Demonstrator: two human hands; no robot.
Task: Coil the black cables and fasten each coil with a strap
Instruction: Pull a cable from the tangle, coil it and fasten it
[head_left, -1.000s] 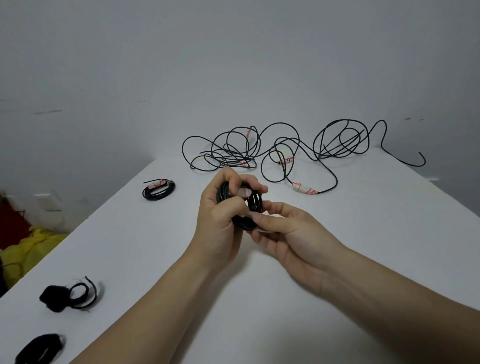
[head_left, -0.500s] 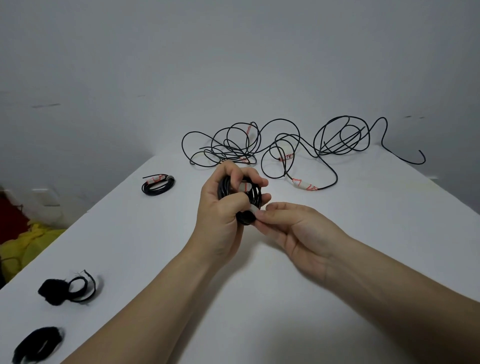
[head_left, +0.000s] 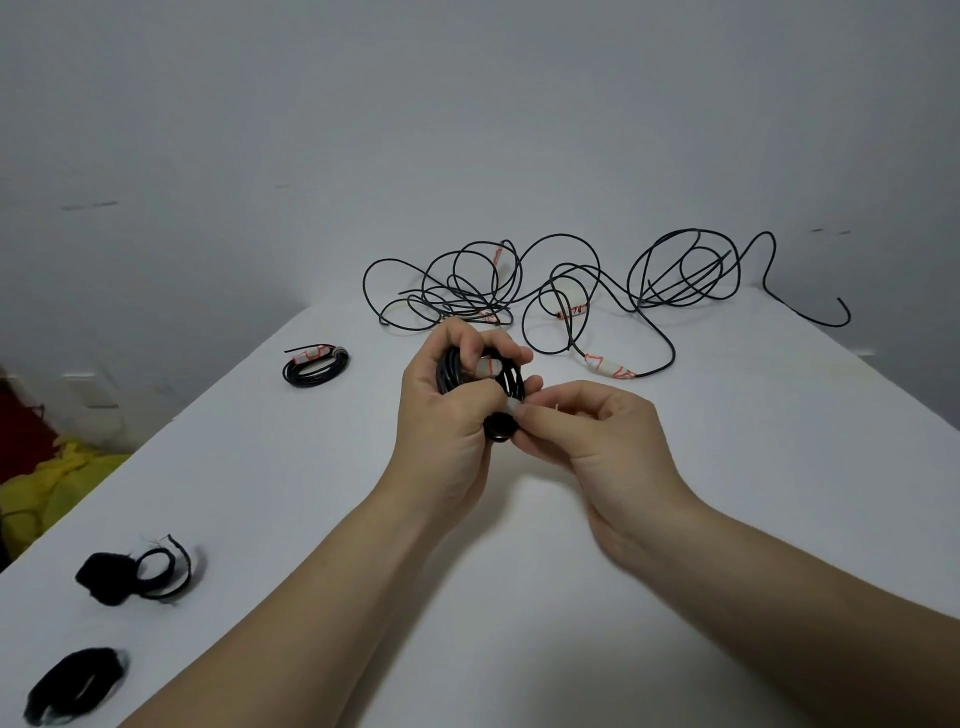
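We're mid-fastening: left hand (head_left: 447, 415) grips the coil (head_left: 470, 371) above the table's (head_left: 727, 467) centre, right hand (head_left: 587, 436) pinches the strap (head_left: 501, 428) at its near edge. Next we likely need to cinch it; tangled cables (head_left: 545, 283) wait at the far side.

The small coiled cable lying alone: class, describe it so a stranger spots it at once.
Start at the white table and follow its left edge towards the far end. The small coiled cable lies there, left of the left hand. Unlike the loose tangle beyond and the fuzzy black straps nearer, it is a neat ring with a white, red-marked tag.
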